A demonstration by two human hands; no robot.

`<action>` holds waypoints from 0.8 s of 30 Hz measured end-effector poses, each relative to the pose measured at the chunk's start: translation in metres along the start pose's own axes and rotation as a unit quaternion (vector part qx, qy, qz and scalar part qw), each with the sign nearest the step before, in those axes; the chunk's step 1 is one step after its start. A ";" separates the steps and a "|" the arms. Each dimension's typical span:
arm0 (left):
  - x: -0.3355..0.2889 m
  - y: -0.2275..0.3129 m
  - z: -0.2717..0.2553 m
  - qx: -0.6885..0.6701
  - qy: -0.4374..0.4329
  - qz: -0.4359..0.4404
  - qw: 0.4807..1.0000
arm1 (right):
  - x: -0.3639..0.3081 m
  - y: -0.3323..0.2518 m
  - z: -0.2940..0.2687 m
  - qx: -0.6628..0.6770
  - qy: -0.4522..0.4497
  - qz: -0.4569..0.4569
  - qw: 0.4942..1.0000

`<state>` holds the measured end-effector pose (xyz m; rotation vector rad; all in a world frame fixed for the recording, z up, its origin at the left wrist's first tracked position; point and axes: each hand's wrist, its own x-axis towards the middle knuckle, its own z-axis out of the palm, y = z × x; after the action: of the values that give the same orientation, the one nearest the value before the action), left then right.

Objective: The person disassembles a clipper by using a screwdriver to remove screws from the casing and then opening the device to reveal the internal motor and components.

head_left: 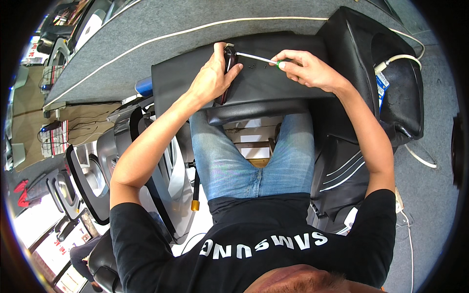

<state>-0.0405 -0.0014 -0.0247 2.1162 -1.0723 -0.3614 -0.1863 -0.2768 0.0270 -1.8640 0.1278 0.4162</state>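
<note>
My left hand (213,77) is closed round a dark red and black hair clipper (229,59), which stands lengthwise on a black padded surface (190,68). The metal blade end points away from me, and the palm hides part of the body. A screwdriver (259,58) with a long shiny shaft and a green handle is pinched in my right hand (304,69). Its tip reaches to the side of the clipper near the blade end; whether it touches a screw I cannot tell. Several small dark screws (252,66) lie on the padding under the shaft.
At the right, a black padded armrest block (400,83) holds a blue and white packet (382,90) and a white cable end (382,66). A white cable (195,22) runs along the grey far surface. Black salon chairs (112,151) and shelves (53,105) stand at the left.
</note>
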 end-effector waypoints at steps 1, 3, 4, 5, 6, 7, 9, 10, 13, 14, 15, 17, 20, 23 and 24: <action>0.002 -0.002 0.000 0.003 -0.001 0.004 1.000 | 0.005 0.013 0.004 -0.092 0.036 -0.081 0.992; 0.002 -0.005 0.001 0.014 -0.005 0.005 1.000 | -0.001 0.005 0.006 -0.217 0.063 -0.127 0.966; 0.001 -0.006 0.001 0.022 -0.008 0.002 1.000 | 0.001 0.007 0.006 -0.233 0.074 -0.158 0.957; 0.000 -0.008 0.001 0.030 -0.011 -0.002 1.000 | 0.005 0.012 0.007 -0.249 0.085 -0.189 0.946; 0.001 -0.007 0.001 0.027 -0.020 -0.010 0.999 | 0.005 0.014 0.008 -0.266 0.099 -0.218 0.934; 0.002 -0.007 0.001 0.025 -0.030 -0.019 0.999 | 0.004 0.015 0.008 -0.272 0.103 -0.217 0.932; 0.002 -0.006 0.002 0.019 -0.042 -0.033 0.998 | 0.004 0.016 0.010 -0.283 0.110 -0.217 0.928; 0.002 -0.005 0.003 0.016 -0.044 -0.038 0.998 | 0.003 0.016 0.013 -0.285 0.118 -0.188 0.933; -0.001 -0.005 0.004 0.023 -0.048 -0.039 0.998 | 0.001 0.011 0.018 -0.268 0.118 -0.091 0.952; -0.002 -0.006 0.004 0.029 -0.048 -0.037 0.998 | 0.000 0.006 0.015 -0.248 0.103 -0.053 0.962; -0.002 -0.008 0.005 0.028 -0.044 -0.030 0.998 | 0.000 0.003 0.014 -0.227 0.088 -0.016 0.970; -0.002 -0.012 0.005 0.027 -0.034 -0.016 0.999 | 0.000 0.006 0.016 -0.272 0.114 -0.093 0.951; -0.001 -0.009 0.002 0.030 -0.056 -0.060 0.996 | 0.000 0.004 0.015 -0.303 0.123 -0.153 0.932; 0.001 -0.005 0.002 0.033 -0.053 -0.042 0.997 | 0.005 0.015 0.014 -0.309 0.134 -0.208 0.918; 0.000 -0.006 0.002 0.038 -0.050 -0.037 0.997 | 0.007 0.015 0.015 -0.310 0.139 -0.229 0.912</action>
<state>-0.0379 -0.0002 -0.0305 2.2296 -1.0808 -0.4742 -0.1876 -0.2668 0.0074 -2.4851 -0.2838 -0.1677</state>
